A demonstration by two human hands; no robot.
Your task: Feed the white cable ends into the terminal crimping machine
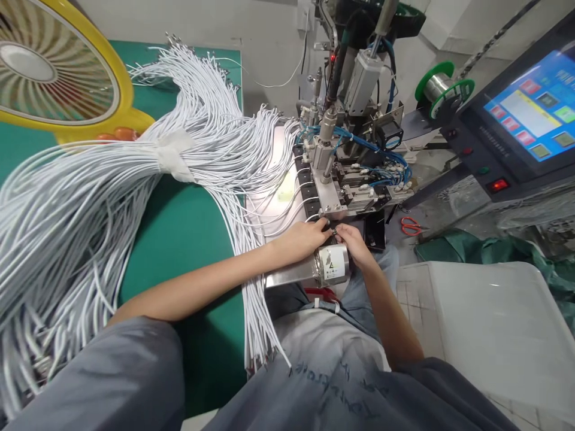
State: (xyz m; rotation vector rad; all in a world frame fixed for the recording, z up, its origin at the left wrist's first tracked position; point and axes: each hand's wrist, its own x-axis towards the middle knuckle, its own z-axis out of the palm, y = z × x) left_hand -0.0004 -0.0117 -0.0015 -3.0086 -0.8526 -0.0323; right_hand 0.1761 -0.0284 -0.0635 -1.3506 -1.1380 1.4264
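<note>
My left hand (308, 237) reaches across the steel work surface in front of the machine (330, 197), its fingers closed in a pinch. Close beside it, my right hand (354, 240) is also closed, thumb and fingertips together. Between the fingertips is a small dark piece (333, 233), too small to name. White cables (265, 149) fan out from a tied bundle, and several of their ends lie in the black slotted strip (306, 191) along the machine's left side. Just below my hands is a metal cylinder (333, 265) with a white label.
A yellow fan (119, 66) stands at the left on the green table mat (188, 221). To the right are a lit touchscreen (534, 108), a green wire spool (442, 90), red-handled scissors (409, 227) and a white bin (498, 323).
</note>
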